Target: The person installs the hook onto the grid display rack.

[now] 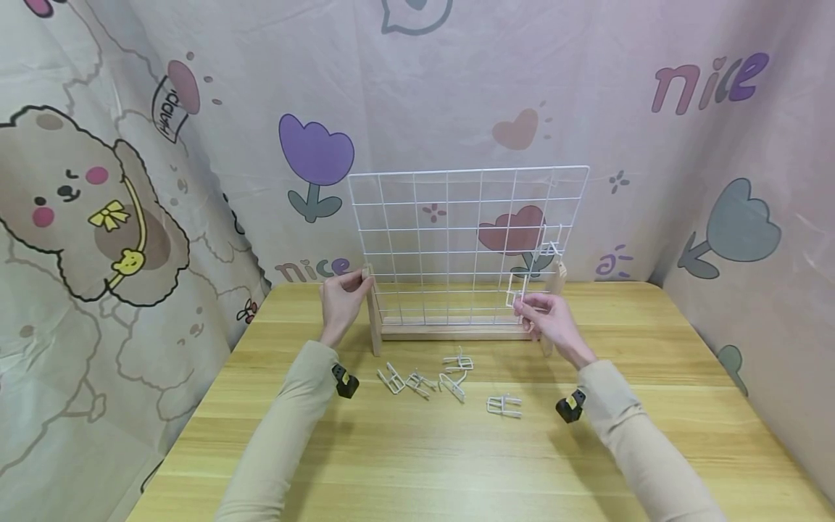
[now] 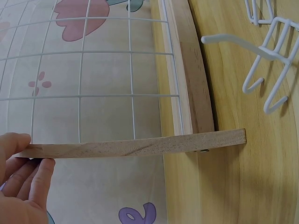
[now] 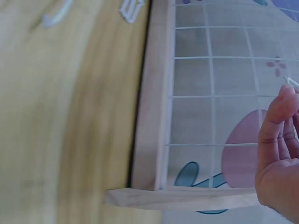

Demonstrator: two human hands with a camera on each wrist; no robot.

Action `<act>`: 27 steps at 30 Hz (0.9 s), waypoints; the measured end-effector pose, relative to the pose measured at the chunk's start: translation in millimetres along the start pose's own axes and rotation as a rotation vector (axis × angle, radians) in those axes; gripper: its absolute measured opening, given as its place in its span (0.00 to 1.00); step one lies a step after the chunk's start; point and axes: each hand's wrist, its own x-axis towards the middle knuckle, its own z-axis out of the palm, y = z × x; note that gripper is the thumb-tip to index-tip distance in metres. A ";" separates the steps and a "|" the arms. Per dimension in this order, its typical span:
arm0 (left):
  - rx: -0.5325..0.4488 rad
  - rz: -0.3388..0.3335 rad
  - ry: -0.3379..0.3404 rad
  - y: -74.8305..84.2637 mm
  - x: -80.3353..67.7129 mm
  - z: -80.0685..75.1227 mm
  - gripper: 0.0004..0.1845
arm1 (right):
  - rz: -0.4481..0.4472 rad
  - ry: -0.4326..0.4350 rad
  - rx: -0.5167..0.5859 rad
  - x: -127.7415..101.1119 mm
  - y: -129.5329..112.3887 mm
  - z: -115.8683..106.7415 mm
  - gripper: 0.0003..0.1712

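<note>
left hand [image 1: 341, 296] fingers pinch the wooden post [image 1: 372, 319] (smooth, square); right hand [image 1: 546, 315] fingers pinch a wire hook [image 1: 517, 290].

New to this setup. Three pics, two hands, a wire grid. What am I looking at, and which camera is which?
There is no robot: a person works with bare hands and wears three cameras. The wide picture comes from the head camera; the other two come from cameras on the left and right wrists.

A white wire grid panel stands in a wooden base on a wooden table. The left hand holds the top of the left wooden upright. The right hand pinches a white wire hook against the grid's lower right part. Another hook already hangs higher up on the grid. Several loose hooks lie on the table in front of the base.
</note>
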 end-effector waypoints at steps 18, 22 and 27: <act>0.005 0.009 -0.007 -0.8 -0.2 -1.1 0.16 | -0.076 0.090 0.062 12.2 -28.4 -3.6 0.10; 0.013 0.012 -0.008 -0.8 -0.7 -1.3 0.16 | -0.071 0.097 0.054 14.5 -30.9 -3.9 0.16; 0.002 0.017 -0.010 0.2 -1.2 -1.5 0.16 | -0.048 0.100 0.027 15.7 -32.9 -3.7 0.21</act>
